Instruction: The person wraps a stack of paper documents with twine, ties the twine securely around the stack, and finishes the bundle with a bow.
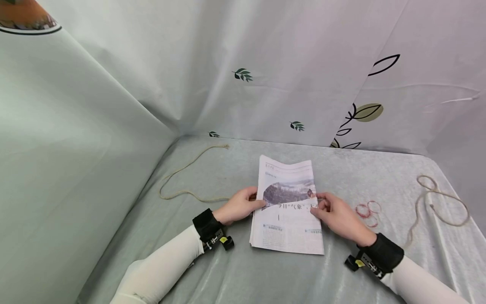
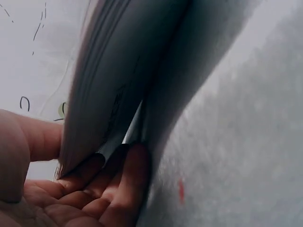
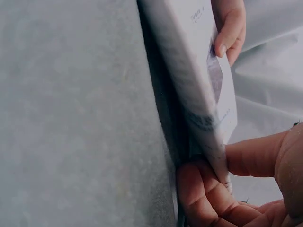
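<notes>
Pinching folded newspaper [image 1: 288, 230] by side edges with fingers of left hand [image 1: 239, 207] and right hand [image 1: 338, 216], with room around on grey desk [image 1: 353, 171]. Flanked rightward by red rings [image 1: 368, 210], tan cord [image 1: 436, 191]; leftward by second cord [image 1: 187, 192]; bounded at far edge by leaf-printed sheeting [image 1: 265, 101].

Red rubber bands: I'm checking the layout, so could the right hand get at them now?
Probably yes: the red rubber bands lie uncovered beside the right hand, though it holds the newspaper.

Small print on the newspaper [image 1: 287, 211] is too fine to read. In the head view, it hides some fingers of the left hand [image 1: 240, 205] and right hand [image 1: 340, 217]. The left wrist view's top edge crops it.
</notes>
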A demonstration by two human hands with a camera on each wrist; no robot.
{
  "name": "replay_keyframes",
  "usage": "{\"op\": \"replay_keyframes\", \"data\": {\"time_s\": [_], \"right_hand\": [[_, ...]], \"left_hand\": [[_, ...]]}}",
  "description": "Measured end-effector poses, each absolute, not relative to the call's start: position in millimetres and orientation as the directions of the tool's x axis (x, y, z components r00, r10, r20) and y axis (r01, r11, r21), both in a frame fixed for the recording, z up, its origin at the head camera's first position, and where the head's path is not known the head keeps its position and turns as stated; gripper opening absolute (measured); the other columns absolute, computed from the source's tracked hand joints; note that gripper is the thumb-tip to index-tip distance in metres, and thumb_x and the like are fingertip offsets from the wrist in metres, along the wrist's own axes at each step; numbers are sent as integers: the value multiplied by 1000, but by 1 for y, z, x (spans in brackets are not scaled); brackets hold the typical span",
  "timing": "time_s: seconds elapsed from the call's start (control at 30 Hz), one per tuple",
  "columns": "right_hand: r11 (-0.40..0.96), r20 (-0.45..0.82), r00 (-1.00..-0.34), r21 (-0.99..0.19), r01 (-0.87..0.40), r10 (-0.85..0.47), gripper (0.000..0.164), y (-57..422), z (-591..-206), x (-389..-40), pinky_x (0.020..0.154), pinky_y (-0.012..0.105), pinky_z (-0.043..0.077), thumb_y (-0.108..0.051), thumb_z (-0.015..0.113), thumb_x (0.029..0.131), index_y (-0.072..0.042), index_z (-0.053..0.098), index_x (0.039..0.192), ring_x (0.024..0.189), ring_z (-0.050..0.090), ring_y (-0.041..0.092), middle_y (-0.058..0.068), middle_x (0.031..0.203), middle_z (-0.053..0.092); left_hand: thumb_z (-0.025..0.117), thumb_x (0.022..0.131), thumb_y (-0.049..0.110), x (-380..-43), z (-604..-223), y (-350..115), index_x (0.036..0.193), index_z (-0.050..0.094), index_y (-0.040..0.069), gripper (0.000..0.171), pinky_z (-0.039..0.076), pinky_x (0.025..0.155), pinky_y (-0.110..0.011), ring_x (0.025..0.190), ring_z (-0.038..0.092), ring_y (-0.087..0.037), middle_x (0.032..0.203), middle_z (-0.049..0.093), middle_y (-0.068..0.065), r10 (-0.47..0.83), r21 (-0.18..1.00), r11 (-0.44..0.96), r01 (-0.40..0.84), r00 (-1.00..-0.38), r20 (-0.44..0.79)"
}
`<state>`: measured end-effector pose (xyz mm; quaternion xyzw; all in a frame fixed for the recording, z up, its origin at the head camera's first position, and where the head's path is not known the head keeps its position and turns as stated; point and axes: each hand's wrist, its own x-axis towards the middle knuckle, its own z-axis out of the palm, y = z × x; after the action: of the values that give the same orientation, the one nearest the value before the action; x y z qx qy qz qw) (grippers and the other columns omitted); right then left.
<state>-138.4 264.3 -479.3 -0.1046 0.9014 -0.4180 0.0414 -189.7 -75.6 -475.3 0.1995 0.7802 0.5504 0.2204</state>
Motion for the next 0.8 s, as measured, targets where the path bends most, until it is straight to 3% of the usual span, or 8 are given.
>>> {"op": "replay_keyframes", "data": {"time_s": [0.27,0.57,0.8], "right_hand": [[633,51,-982,-758,-156,-180,48,266,-483,-141,66,28,42,-15,76,107,11,58,142,72,55,12,1,90,67],[711,47,-979,-680,-177,-198,48,266,-482,-140,67,29,43,-17,78,105,11,59,140,72,55,12,-1,89,65],[759,42,-972,-616,-209,-233,42,274,-484,-140,65,29,42,-28,79,106,2,66,133,70,53,10,-5,84,62]], "left_hand": [[70,110,15,-196,-481,-76,109,69,4,12,42,73,-29,78,55,-14,94,67,-3,488,917,369,149,-871,-55],[76,106,17,-194,-481,-74,107,65,5,16,44,72,-28,76,55,-12,90,63,-1,452,815,518,261,-892,-1],[81,103,22,-190,-474,-77,103,63,8,23,46,74,-30,79,56,-14,92,62,-1,453,731,609,307,-892,-3]]}}
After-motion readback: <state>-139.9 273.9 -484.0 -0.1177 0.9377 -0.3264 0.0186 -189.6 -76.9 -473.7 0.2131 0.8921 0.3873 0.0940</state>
